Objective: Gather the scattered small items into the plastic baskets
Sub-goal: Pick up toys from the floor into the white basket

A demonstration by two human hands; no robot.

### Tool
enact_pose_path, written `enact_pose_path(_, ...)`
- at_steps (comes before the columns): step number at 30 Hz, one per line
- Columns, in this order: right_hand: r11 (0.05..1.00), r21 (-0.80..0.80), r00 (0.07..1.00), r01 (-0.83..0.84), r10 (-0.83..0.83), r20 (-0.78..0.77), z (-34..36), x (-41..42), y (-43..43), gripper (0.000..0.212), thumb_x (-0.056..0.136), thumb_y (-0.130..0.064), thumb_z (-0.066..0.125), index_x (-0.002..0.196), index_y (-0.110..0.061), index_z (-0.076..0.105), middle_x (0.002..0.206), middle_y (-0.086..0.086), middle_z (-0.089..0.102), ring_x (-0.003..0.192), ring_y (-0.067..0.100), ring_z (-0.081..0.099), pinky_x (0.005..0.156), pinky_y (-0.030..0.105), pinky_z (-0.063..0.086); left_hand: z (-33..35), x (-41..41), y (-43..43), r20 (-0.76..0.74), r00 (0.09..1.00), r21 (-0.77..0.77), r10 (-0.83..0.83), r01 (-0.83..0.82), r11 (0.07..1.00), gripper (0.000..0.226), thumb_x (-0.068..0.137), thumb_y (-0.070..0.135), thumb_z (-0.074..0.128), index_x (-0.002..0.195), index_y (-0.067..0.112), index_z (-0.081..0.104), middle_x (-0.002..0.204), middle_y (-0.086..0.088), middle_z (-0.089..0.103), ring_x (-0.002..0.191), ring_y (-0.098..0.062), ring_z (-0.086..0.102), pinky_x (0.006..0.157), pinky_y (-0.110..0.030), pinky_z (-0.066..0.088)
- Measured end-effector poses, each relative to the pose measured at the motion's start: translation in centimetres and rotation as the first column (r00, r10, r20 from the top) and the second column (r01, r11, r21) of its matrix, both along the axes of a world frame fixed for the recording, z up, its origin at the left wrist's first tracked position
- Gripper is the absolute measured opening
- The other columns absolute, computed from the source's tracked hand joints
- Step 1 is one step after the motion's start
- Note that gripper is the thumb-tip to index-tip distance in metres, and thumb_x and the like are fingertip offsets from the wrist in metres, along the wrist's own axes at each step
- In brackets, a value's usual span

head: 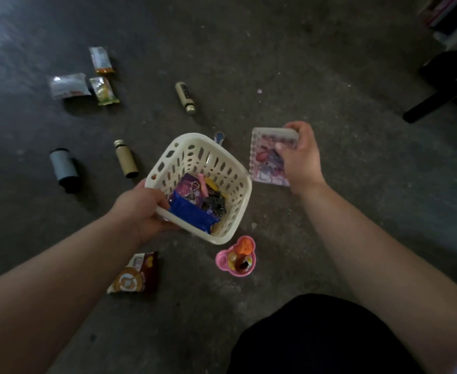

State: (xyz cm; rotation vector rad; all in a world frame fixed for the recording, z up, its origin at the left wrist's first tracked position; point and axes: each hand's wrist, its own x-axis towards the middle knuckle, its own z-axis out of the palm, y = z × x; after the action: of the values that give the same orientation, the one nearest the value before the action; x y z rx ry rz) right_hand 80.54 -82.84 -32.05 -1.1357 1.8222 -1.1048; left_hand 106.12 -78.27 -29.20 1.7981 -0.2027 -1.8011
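Observation:
My left hand (141,209) grips the near-left rim of a cream plastic basket (230,168), tilted above the concrete floor. Inside lie a blue packet (189,214), a purple card with a ball chain and dark small pieces. Just right of the basket, my right hand (300,155) grips a small pink spiral notebook (266,160) by its far edge. Scattered on the floor are two gold bottles (185,98) (126,159), a dark cylinder (64,167), three snack packets (102,60) (69,86) (103,90) and a brown snack bag (134,273).
A pink bear-shaped tray (236,257) with tiny toys sits on the floor below the basket. A blue-white object (218,137) peeks out behind the basket. Black furniture legs (437,101) stand at the right. My dark-clothed knee (316,338) fills the bottom.

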Motion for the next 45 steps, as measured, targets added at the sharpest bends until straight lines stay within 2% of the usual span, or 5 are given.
enact_pose_path(8, 0.621, 0.323, 0.607, -0.715, 0.779, -0.153, 3.5, 9.9, -2.2, 0.044, 0.089, -0.001, 0.056, 0.129, -0.021, 0.051, 0.111, 0.002, 0.062, 0.092, 0.01, 0.065, 0.077, 0.024, 0.056, 0.2, 0.9, -0.2, -0.037, 0.997, -0.019, 0.061, -0.062, 0.998, 0.076, 0.085, -0.013, 0.036, 0.141, 0.037, 0.042, 0.138, -0.014, 0.046, 0.115, -0.04, 0.055, 0.062, -0.055, 0.056)
enact_pose_path(18, 0.379, 0.618, 0.131, -0.689, 0.904, -0.408, -0.2, 12.9, -1.1, 0.037, 0.096, -0.016, 0.048, 0.129, -0.029, 0.058, 0.136, 0.001, 0.053, 0.123, 0.023, 0.049, 0.101, 0.036, 0.041, 0.3, 3.2, -0.4, -0.077, 0.989, -0.044, 0.125, -0.128, 0.991, 0.075, 0.084, -0.014, 0.036, 0.14, 0.035, 0.043, 0.117, -0.013, 0.053, 0.098, -0.035, 0.062, 0.064, -0.055, 0.056)
enact_pose_path(28, 0.78, 0.125, 0.613, -0.613, 0.57, -0.547, -0.9, 11.3, -5.2, 0.034, 0.081, 0.003, 0.052, 0.105, -0.011, 0.071, 0.104, 0.013, 0.064, 0.099, 0.027, 0.06, 0.09, 0.034, 0.047, 1.5, 6.4, -2.5, 0.033, 0.928, -0.113, 0.371, -0.365, 0.924, 0.058, 0.085, -0.016, 0.035, 0.134, 0.015, 0.045, 0.116, -0.014, 0.049, 0.106, -0.04, 0.053, 0.066, -0.057, 0.052)
enact_pose_path(38, 0.256, 0.845, -0.123, -0.469, 0.929, -0.35, -6.3, 16.1, -4.1, 0.061, 0.086, -0.026, 0.069, 0.14, -0.013, 0.046, 0.135, 0.01, 0.054, 0.117, 0.029, 0.055, 0.095, 0.035, 0.048, 1.2, 10.2, -2.9, 0.126, 0.883, -0.152, 0.453, -0.434, 0.888, 0.045, 0.088, -0.011, 0.037, 0.12, 0.018, 0.05, 0.11, -0.012, 0.054, 0.11, -0.04, 0.056, 0.078, -0.063, 0.054)
enact_pose_path(45, 0.327, 0.883, 0.223, -0.337, 0.939, -0.262, -12.5, 18.2, -0.1, 0.096, 0.074, -0.018, 0.078, 0.148, -0.027, 0.018, 0.15, 0.006, 0.026, 0.139, 0.033, 0.023, 0.103, 0.06, 0.032, 1.3, 11.1, -2.1, 0.176, 0.922, -0.112, 0.345, -0.33, 0.937, 0.041, 0.086, -0.014, 0.036, 0.108, 0.017, 0.051, 0.102, -0.01, 0.058, 0.106, -0.036, 0.059, 0.079, -0.059, 0.054)
